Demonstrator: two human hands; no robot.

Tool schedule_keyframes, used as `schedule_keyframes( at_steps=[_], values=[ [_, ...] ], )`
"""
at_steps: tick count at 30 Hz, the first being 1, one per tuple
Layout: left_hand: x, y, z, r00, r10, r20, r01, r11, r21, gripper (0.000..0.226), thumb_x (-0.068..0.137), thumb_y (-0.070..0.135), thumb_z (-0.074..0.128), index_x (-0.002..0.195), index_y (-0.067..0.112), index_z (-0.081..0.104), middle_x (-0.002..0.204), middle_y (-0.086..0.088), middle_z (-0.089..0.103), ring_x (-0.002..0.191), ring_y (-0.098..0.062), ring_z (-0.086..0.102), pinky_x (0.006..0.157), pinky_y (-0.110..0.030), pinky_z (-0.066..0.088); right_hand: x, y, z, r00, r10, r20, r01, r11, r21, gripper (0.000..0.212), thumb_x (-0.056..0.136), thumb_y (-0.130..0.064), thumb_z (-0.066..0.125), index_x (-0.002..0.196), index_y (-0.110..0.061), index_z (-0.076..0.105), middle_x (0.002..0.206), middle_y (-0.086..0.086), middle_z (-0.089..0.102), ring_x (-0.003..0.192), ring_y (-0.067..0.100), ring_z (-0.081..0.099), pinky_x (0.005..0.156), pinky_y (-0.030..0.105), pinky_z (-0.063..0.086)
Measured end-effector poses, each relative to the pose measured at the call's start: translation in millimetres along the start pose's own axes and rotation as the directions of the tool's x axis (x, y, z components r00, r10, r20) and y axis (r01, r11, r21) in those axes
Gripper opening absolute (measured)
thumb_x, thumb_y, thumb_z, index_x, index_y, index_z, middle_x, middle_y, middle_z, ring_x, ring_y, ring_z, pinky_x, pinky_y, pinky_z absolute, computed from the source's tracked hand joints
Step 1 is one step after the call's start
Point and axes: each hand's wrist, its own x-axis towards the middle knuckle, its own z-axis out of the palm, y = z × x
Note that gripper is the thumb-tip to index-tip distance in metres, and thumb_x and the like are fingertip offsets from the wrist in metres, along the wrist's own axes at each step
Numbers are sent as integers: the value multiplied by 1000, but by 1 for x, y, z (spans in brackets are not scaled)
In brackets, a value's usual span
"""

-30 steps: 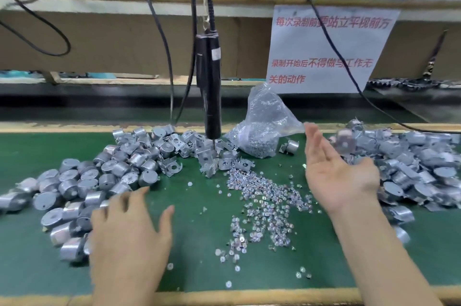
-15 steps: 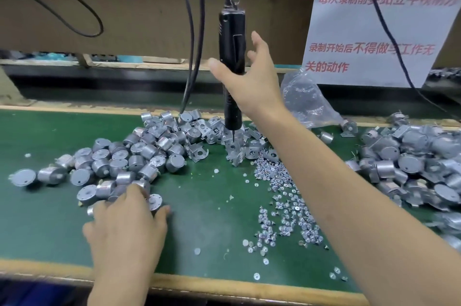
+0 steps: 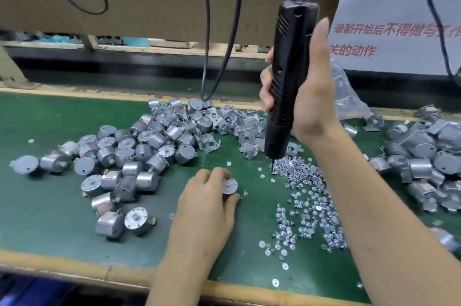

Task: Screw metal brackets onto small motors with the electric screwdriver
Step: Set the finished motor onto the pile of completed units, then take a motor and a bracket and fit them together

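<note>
One electric screwdriver [image 3: 287, 76] hangs near upright. The right hand [image 3: 314, 96] grips its black body, fingers wrapped and thumb straight along the side. Its tip meets the far edge of one scattered heap of screws [image 3: 306, 201], right of the left hand [image 3: 204, 211]. That hand pinches one small motor [image 3: 229, 186] between thumb and fingertips on the green mat [image 3: 50, 218]. Left of it lie loose motors [image 3: 129, 151], too many to count. Metal brackets [image 3: 224, 118] lie beyond, between both hands.

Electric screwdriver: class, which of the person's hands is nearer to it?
Right. The right hand grips the electric screwdriver; the left hand is lower and apart from it, holding a small motor.
</note>
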Motion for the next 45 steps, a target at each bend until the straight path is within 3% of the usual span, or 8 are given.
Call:
schedule_keyframes(
  at_steps=[4,11,17,23,27,33,39,45],
  values=[
    [4,-8,5,1000,-26,-1,26,998,-63,34,82,37,74,111,28,59,101,11,57,93,-13,58,82,-27,45,-10,7,-8,999,33,23,-34,999,34,64,99,-63,18,81,-14,56,63,5,52,46,22,44,48,28,40],
    [4,-5,9,998,-48,-34,50,998,45,42,77,72,59,101,37,56,80,15,53,83,-12,55,66,-29,42,-13,11,-9,998,65,18,-66,997,46,64,97,-63,18,82,-13,56,62,7,51,45,22,44,48,28,38],
    [0,-10,6,999,-25,-34,24,999,-29,18,79,44,67,91,36,58,60,16,51,67,-6,52,56,-25,36,-12,15,-11,996,88,-10,-87,995,41,64,95,-64,21,82,-11,55,61,9,49,44,23,43,47,29,36],
    [0,-11,7,990,-106,-90,103,994,-30,33,77,64,65,87,35,53,60,15,52,67,-5,52,53,-26,31,-12,18,-11,993,115,-4,-115,993,29,65,95,-66,22,80,-13,56,61,7,50,44,22,44,48,29,37],
    [-2,-12,4,996,-65,-67,61,996,-64,28,79,47,65,105,38,61,63,16,55,70,-4,54,57,-25,38,-13,17,-10,996,91,1,-91,995,39,65,96,-64,19,82,-12,55,60,8,48,44,22,43,47,28,37],
    [-2,-12,1,995,-101,-23,98,989,-109,15,82,45,68,91,37,59,63,15,56,56,-3,55,51,-33,49,-14,13,-8,997,73,7,-74,996,54,64,97,-61,17,84,-10,53,61,9,46,44,22,42,47,28,36],
    [0,-14,3,989,-139,-44,132,981,-145,23,80,51,71,86,33,58,57,15,57,56,-5,58,54,-38,51,-15,10,-8,998,58,17,-59,997,57,62,97,-60,18,84,-11,53,62,8,47,44,22,42,47,28,37],
    [0,-15,6,986,-150,-74,138,980,-143,32,74,59,73,79,33,54,55,17,57,58,-1,57,57,-33,49,-15,10,-7,1000,16,2,-16,999,47,62,99,-58,16,85,-10,52,61,8,48,44,23,43,46,28,38]
  ],
)
